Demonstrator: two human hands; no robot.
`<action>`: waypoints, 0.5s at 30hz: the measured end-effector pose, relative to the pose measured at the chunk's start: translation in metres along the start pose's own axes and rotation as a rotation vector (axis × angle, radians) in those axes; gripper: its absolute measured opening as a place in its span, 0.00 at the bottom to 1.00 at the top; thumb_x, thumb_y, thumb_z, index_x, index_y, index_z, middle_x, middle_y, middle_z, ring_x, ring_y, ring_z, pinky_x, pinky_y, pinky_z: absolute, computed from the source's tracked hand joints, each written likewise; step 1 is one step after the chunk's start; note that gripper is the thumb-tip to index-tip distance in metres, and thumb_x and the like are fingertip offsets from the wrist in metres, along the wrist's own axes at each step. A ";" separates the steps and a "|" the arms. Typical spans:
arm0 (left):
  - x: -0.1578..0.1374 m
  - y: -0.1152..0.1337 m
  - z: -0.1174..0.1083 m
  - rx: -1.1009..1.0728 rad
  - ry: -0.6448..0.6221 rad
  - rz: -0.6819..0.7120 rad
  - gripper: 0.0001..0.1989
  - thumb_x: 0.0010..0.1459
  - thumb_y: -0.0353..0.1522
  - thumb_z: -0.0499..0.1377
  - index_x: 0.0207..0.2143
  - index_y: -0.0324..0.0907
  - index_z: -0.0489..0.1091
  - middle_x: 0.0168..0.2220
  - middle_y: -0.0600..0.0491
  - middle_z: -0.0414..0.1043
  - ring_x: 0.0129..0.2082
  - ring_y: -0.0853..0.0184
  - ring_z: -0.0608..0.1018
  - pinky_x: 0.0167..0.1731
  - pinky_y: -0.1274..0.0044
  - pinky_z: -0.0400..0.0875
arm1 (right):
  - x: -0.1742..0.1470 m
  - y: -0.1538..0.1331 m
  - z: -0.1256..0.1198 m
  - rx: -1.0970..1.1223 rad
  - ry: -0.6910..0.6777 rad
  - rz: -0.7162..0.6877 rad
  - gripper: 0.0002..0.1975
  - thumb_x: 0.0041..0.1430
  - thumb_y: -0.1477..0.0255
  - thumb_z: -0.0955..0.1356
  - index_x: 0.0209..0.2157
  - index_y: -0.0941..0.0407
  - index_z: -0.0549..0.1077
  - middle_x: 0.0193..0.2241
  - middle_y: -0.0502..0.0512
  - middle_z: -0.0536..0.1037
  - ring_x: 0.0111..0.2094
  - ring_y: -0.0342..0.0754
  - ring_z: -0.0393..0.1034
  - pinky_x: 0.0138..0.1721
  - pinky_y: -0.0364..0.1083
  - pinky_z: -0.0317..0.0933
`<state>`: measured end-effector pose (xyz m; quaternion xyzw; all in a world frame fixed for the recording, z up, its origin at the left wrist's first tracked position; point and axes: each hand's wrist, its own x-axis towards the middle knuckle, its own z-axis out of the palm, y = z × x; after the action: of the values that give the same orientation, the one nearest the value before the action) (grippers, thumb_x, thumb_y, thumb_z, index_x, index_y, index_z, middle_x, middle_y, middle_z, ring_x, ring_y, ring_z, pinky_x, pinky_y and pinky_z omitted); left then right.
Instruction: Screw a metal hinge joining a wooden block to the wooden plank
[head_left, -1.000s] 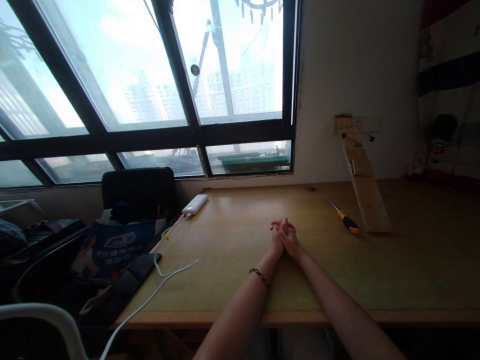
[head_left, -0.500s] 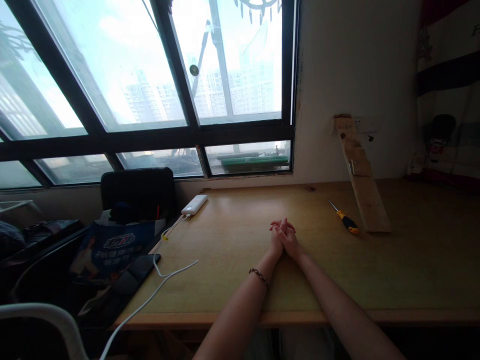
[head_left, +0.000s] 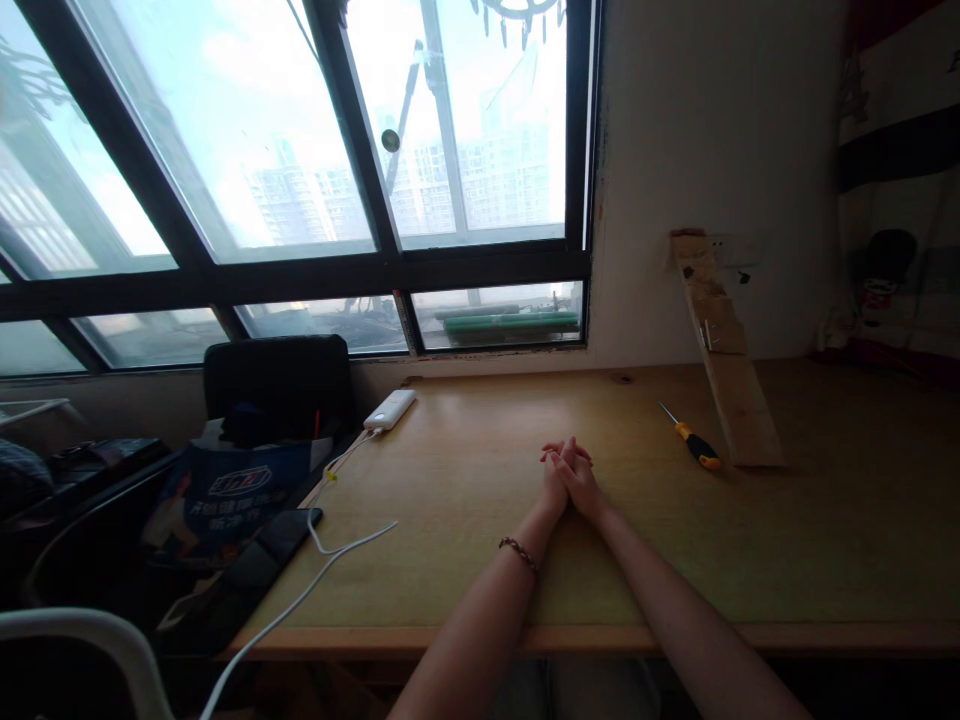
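Note:
My left hand [head_left: 553, 485] and my right hand [head_left: 584, 486] are clasped together over the wooden table [head_left: 465, 530], fingers interlaced. No object shows between them. A braided bracelet [head_left: 517, 551] circles my left wrist. To the right of my hands lies a screwdriver [head_left: 698, 447] with a yellow and black handle, its thin shaft pointing away to the upper left. Just beyond it a wooden board [head_left: 742, 410] leans against the wall, with small metal pieces [head_left: 706, 336] partway up it.
A white power bank [head_left: 390, 409] sits at the table's far left corner, its white cable [head_left: 300, 597] trailing over the left edge. A dark chair [head_left: 276, 380] and a blue bag [head_left: 240, 500] stand on the left. Behind the table are a window [head_left: 480, 264] and a wall socket [head_left: 739, 250].
The whole view has shifted very slightly. My hands stay clasped in the same place, and the screwdriver and board have not moved.

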<state>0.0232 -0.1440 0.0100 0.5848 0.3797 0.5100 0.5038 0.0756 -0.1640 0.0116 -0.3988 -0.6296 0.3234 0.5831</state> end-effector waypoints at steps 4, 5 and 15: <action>-0.001 0.000 0.000 -0.015 0.013 -0.005 0.20 0.56 0.43 0.44 0.22 0.40 0.65 0.24 0.48 0.67 0.28 0.65 0.72 0.33 0.75 0.67 | 0.000 0.001 0.000 -0.003 0.006 0.001 0.17 0.56 0.61 0.60 0.39 0.57 0.70 0.32 0.56 0.75 0.35 0.48 0.69 0.38 0.47 0.63; -0.001 0.000 0.000 -0.012 0.016 -0.009 0.20 0.56 0.44 0.44 0.22 0.40 0.65 0.24 0.48 0.67 0.28 0.65 0.72 0.32 0.74 0.67 | 0.000 0.001 0.000 -0.006 0.006 0.001 0.17 0.56 0.61 0.60 0.39 0.57 0.70 0.32 0.56 0.75 0.35 0.48 0.69 0.38 0.47 0.63; 0.002 -0.005 0.001 -0.040 0.013 -0.023 0.20 0.56 0.42 0.44 0.22 0.40 0.64 0.24 0.49 0.67 0.29 0.66 0.72 0.34 0.75 0.68 | 0.000 -0.001 0.001 0.007 0.011 0.009 0.18 0.56 0.60 0.60 0.38 0.58 0.70 0.32 0.57 0.75 0.35 0.49 0.69 0.38 0.47 0.64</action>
<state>0.0254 -0.1409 0.0055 0.5670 0.3792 0.5154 0.5188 0.0747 -0.1640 0.0124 -0.4016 -0.6232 0.3260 0.5865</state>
